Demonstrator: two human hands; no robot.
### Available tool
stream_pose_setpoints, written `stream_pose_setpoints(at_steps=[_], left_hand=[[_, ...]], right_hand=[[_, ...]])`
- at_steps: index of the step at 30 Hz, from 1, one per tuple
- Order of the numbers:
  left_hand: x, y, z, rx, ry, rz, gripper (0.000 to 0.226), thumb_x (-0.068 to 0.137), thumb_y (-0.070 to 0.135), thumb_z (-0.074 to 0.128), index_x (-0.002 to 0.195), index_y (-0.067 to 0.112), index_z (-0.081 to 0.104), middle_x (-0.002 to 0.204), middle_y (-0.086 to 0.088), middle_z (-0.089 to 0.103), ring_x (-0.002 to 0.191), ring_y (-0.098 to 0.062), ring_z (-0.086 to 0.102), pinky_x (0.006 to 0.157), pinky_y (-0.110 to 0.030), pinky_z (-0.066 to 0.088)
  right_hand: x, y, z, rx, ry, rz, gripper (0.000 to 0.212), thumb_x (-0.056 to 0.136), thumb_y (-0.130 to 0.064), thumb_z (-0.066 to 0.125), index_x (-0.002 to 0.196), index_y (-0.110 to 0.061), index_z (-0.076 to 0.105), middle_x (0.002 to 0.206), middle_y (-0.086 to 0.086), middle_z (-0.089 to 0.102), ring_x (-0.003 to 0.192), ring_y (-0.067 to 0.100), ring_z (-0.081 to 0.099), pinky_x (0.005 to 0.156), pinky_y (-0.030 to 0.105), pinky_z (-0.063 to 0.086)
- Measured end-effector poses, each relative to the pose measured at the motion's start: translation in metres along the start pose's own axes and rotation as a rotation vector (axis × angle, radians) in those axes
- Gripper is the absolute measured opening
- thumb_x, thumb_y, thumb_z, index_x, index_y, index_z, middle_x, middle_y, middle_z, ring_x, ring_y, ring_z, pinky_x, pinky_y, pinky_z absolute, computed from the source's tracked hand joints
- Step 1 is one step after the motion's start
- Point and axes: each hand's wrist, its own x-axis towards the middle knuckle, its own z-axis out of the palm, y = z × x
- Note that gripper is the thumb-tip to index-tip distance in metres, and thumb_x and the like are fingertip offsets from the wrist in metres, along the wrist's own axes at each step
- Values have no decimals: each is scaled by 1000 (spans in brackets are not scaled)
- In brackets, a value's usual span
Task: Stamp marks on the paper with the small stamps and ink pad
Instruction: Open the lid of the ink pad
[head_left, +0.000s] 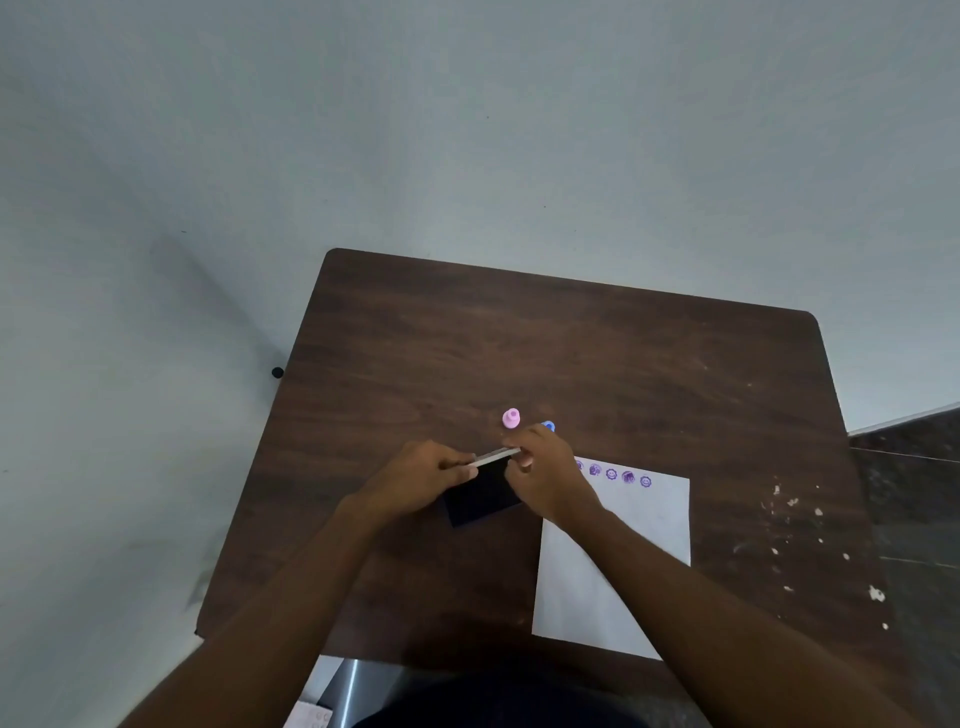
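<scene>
A dark ink pad case (480, 499) lies on the brown table (571, 353) with its pale lid (493, 457) raised at the far edge. My left hand (415, 480) pinches the lid's left end, and my right hand (545, 475) pinches its right end. A pink stamp (511, 418) stands upright just beyond my hands. A blue stamp (548, 426) peeks out behind my right hand, mostly hidden. The white paper (639, 540) lies to the right, under my right forearm, with a row of several purple stamp marks (612, 474) along its far edge.
The table stands against a pale wall. White specks (795, 525) dot the table's right side. A dark tiled floor (914, 493) shows at the right. Below the table's near edge I see a metal chair part (353, 686) and my lap.
</scene>
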Motion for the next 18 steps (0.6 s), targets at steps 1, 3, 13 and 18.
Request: stream_pose_setpoints(at_steps=[1,3,13,18], left_hand=[[0,0,-1,-7,0,0,33,91,44,62,122,33,66,116,17,71,102,2,64,86,-18,49],[0,1,-4,-8,6,2,29,96,40,57,122,31,67,100,17,72,89,4,64,74,-17,48],[15,-12,-7,36,403,-27,25,93,31,63,116,24,72,99,4,63,89,-10,55,75,-21,41],[25,-20,-8,41,544,-134,20,84,37,72,99,24,77,95,8,75,93,-12,60,84,-33,53]], right_hand=[[1,-2,0,13,9,6,29,85,-10,62,113,-5,64,115,11,67,103,21,61,91,27,49],[5,-6,-1,23,9,20,31,86,-10,63,118,-5,62,118,12,65,104,21,61,90,23,46],[34,-29,5,-1,-116,117,52,92,-18,55,142,-12,42,142,9,52,129,24,47,108,34,37],[44,-33,17,-50,-169,187,53,93,-23,55,143,-18,38,140,6,51,124,20,50,98,28,41]])
